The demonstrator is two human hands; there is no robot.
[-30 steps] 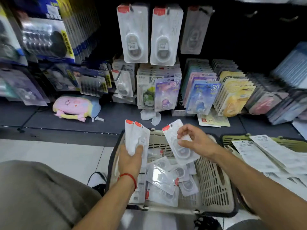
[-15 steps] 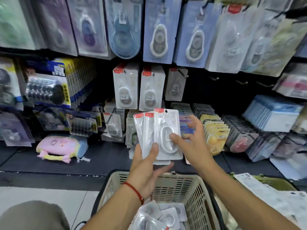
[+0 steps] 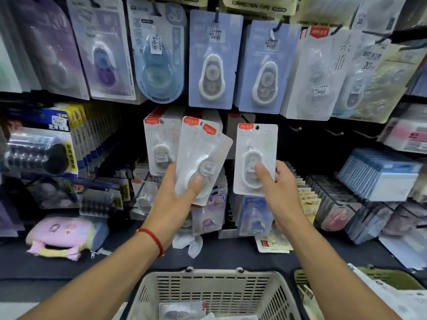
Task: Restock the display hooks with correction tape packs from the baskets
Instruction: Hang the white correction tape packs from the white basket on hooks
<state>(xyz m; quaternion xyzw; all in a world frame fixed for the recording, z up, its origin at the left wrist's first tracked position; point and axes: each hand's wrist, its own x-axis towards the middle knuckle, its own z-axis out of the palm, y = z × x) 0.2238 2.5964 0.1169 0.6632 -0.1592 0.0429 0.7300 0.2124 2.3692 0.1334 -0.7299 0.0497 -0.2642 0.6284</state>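
Pack (image 3: 254, 158) upright in right hand (image 3: 275, 188), fingers pinching its lower half, hang hole above fingers, bare hooks (image 3: 294, 128) just up-right; left hand (image 3: 178, 197) holds spares (image 3: 201, 158).

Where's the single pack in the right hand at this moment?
In the head view, right of centre: the right hand pinches the single pack upright before the dark hook row, right of the left hand's fanned packs, above the basket.

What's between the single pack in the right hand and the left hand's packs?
Head view: nothing between the single white pack and fanned white packs; only dark shelf background.
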